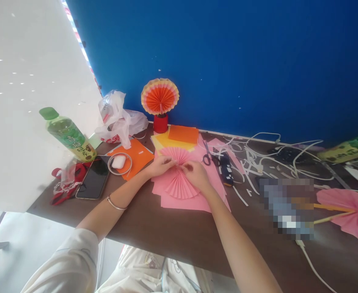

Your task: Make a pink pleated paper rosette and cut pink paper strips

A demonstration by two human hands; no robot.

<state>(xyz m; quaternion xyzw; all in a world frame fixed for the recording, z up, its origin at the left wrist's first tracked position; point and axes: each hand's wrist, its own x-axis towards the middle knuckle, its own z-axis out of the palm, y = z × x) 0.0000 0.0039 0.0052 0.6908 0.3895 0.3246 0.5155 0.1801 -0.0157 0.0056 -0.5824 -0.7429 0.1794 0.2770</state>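
A pleated pink paper fan (180,186) lies over pink paper sheets (185,204), its folds spread at the top and bottom and narrow at the middle. My left hand (163,165) pinches its middle from the left. From the right, my right hand (196,174) pinches the same spot, its fingertips close to the left ones. Whether a small piece sits between the fingertips I cannot make out. Just beyond lie yellow paper (160,140) and an orange sheet (183,134). Scissors (207,156) rest to the right of the fan.
A finished orange, pink and yellow paper fan (160,97) stands in a red holder (160,123) by the blue wall. On the left are a green-capped bottle (69,134), a phone (92,179) and a plastic bag (114,116). White cables (252,156) and another pink fan (350,209) occupy the right.
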